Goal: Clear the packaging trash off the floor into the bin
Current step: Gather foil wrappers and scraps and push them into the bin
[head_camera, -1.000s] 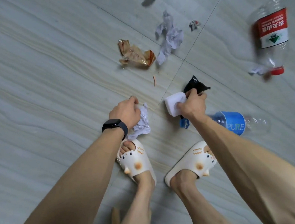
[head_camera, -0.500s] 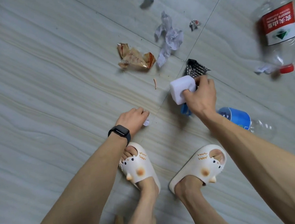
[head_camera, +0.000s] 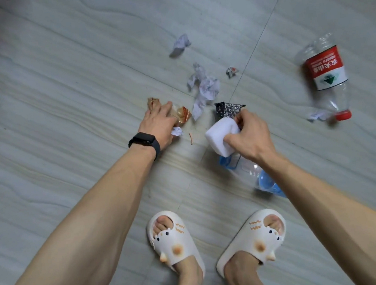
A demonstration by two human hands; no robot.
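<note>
Now the left hand (head_camera: 158, 125), pinching paper (head_camera: 177, 131), touches the wrapper (head_camera: 184, 116) (light, crinkly; grab its middle); the right hand (head_camera: 253, 136) squeezes a block (head_camera: 220, 135).

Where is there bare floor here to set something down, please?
Bare floor lies left of the left hand, and between the paper scraps and red-label bottle. Crowded between the hands: wrapper, foam block in the right hand.
</note>
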